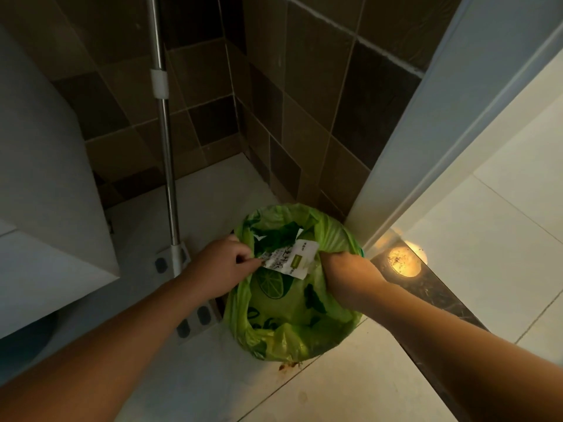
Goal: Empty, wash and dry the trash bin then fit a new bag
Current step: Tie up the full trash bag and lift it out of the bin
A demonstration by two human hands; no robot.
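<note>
Both hands grip the green bag lining the trash bin: the left hand pinches the bag's rim on the bin's left side, fingers curled, and the right hand clutches a bunched fold of the rim on the right side. Between the hands, a white printed wrapper lies in the bag's mouth. Bin stands on the pale floor against the door frame. Left of the bin, a mop handle rises upright.
</note>
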